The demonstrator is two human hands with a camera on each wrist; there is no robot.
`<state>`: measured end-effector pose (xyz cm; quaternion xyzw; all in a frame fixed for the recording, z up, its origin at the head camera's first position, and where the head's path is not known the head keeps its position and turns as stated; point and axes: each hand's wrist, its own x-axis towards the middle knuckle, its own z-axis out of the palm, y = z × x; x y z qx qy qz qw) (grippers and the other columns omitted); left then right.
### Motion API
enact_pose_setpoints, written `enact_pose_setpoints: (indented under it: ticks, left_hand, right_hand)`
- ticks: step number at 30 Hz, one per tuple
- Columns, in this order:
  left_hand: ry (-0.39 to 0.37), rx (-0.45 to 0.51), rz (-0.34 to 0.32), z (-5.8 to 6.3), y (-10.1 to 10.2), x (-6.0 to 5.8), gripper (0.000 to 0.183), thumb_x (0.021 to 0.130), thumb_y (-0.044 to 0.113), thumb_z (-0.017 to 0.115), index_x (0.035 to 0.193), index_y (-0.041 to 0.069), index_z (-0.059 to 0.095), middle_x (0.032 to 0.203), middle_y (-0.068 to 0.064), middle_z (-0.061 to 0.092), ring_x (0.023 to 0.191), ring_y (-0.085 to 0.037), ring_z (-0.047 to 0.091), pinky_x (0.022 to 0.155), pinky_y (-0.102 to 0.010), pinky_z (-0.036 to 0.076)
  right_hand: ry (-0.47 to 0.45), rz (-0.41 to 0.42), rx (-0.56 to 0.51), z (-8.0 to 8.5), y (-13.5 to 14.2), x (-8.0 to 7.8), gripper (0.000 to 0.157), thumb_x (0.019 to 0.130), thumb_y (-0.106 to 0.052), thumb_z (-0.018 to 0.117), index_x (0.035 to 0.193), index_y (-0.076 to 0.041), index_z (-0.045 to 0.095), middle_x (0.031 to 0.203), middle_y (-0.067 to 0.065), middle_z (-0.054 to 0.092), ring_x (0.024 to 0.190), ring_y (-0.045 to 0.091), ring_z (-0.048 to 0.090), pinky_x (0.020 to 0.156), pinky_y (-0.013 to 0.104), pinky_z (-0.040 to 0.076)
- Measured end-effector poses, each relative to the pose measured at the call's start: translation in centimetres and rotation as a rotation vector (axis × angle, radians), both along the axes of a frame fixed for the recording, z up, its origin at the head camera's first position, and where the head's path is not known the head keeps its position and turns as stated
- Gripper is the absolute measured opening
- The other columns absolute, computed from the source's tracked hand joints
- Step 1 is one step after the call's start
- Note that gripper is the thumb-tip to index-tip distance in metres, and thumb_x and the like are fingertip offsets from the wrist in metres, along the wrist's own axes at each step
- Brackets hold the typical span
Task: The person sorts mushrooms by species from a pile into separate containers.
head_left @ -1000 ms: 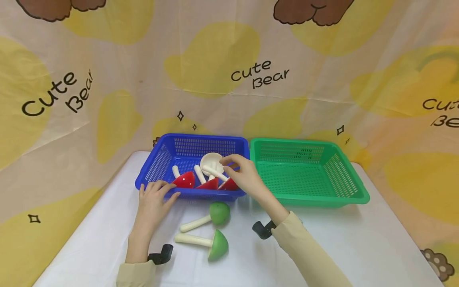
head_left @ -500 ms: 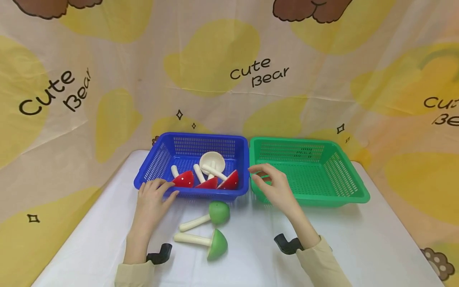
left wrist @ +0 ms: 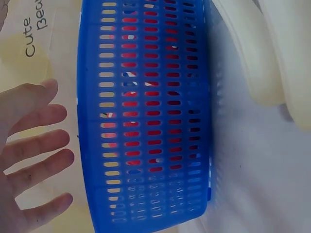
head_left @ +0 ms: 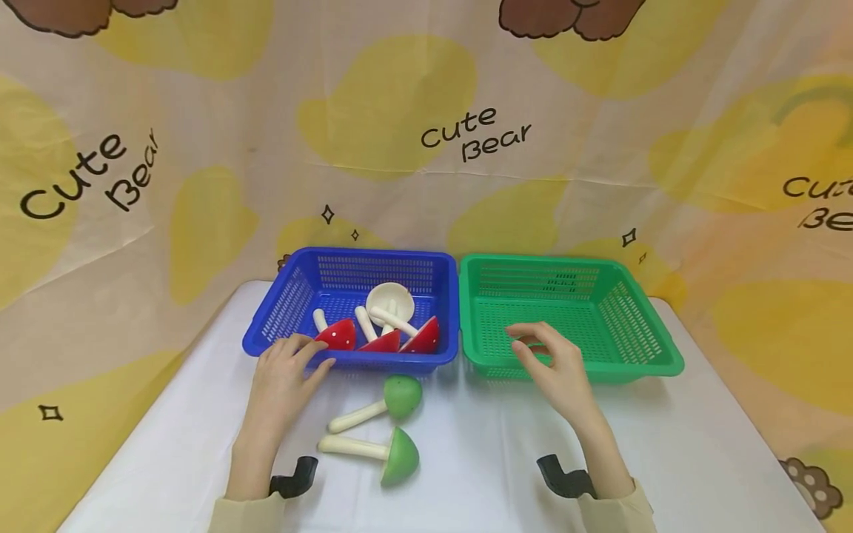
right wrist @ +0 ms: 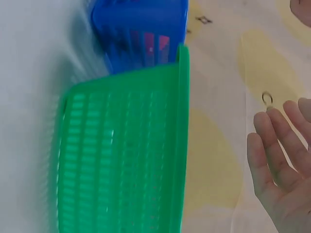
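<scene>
My left hand (head_left: pixel 283 377) hovers at the front left rim of the blue basket (head_left: pixel 386 360). In the left wrist view its spread fingers (left wrist: pixel 48 167) show beside the rim, with nothing held. Inside that basket lie several toy mushrooms, with red dotted caps (head_left: pixel 338 335) and white stems. One of them shows its white cap underside (head_left: pixel 393 296). Over the front rim of the green basket (head_left: pixel 620 368) is my right hand (head_left: pixel 563 377), fingers loosely bent and holding nothing. No mushrooms show in the green basket.
Two green-capped toy mushrooms lie on the white tablecloth (head_left: pixel 480 459) before the blue basket: one farther back (head_left: pixel 403 396), one nearer (head_left: pixel 402 457). The baskets stand side by side. A printed cloth (head_left: pixel 373 111) hangs behind.
My right hand has moved from over the blue basket to the right, to the front of the green basket. The left hand stays near the blue rim. The mushrooms lie as before.
</scene>
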<state>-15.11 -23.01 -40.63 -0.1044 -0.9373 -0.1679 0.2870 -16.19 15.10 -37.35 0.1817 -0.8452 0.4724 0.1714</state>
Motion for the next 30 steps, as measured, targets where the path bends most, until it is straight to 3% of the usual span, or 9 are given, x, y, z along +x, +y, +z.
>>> enact_pose_setpoints:
  ticks: [4, 9, 14, 24, 30]
  left_hand:
    - [-0.001, -0.006, -0.020, 0.3, 0.4, 0.2, 0.027, 0.077, 0.018, 0.080, 0.098, 0.005, 0.072, 0.094, -0.010, 0.065, 0.091, -0.031, 0.059, 0.080, -0.047, 0.049]
    - [0.006, -0.018, -0.043, 0.7, 0.8, 0.5, 0.027, 0.077, 0.019, 0.081, 0.099, 0.007, 0.072, 0.092, -0.008, 0.065, 0.087, -0.027, 0.059, 0.068, -0.040, 0.048]
    - [-0.002, -0.013, -0.063, 1.2, 1.2, 0.8, 0.027, 0.076, 0.018, 0.081, 0.099, 0.007, 0.072, 0.091, -0.006, 0.065, 0.085, -0.024, 0.058, 0.068, -0.039, 0.048]
    - [-0.032, -0.006, -0.089, 1.9, 2.1, 1.3, 0.026, 0.078, 0.020, 0.079, 0.101, 0.009, 0.072, 0.093, -0.005, 0.066, 0.087, -0.024, 0.059, 0.072, -0.040, 0.049]
    - [-0.047, -0.021, -0.121, 2.1, 2.6, 1.5, 0.025, 0.079, 0.023, 0.078, 0.100, 0.011, 0.072, 0.093, -0.002, 0.066, 0.087, -0.023, 0.060, 0.073, -0.040, 0.050]
  right_hand:
    - [0.044, -0.028, -0.006, -0.5, 1.1, 0.5, 0.020, 0.094, -0.009, 0.060, 0.112, -0.015, 0.067, 0.105, -0.002, 0.068, 0.094, 0.008, 0.062, 0.081, 0.014, 0.050]
    - [0.051, -0.073, -0.038, -1.0, 2.7, 0.8, 0.020, 0.093, -0.007, 0.062, 0.111, -0.012, 0.068, 0.104, -0.013, 0.065, 0.093, 0.001, 0.062, 0.082, 0.011, 0.049]
    - [0.090, -0.107, -0.056, -1.5, 4.5, 1.1, 0.023, 0.091, -0.001, 0.062, 0.112, -0.005, 0.067, 0.103, -0.022, 0.062, 0.095, -0.007, 0.059, 0.084, 0.007, 0.047]
    - [0.045, -0.242, -0.078, -2.1, 7.5, 2.0, 0.026, 0.089, 0.001, 0.063, 0.114, -0.005, 0.067, 0.105, -0.016, 0.064, 0.096, -0.007, 0.057, 0.085, 0.004, 0.044]
    - [0.058, -0.312, -0.023, -2.7, 8.4, 1.8, 0.027, 0.086, 0.001, 0.067, 0.112, -0.007, 0.068, 0.101, -0.020, 0.062, 0.096, -0.012, 0.055, 0.086, 0.002, 0.041]
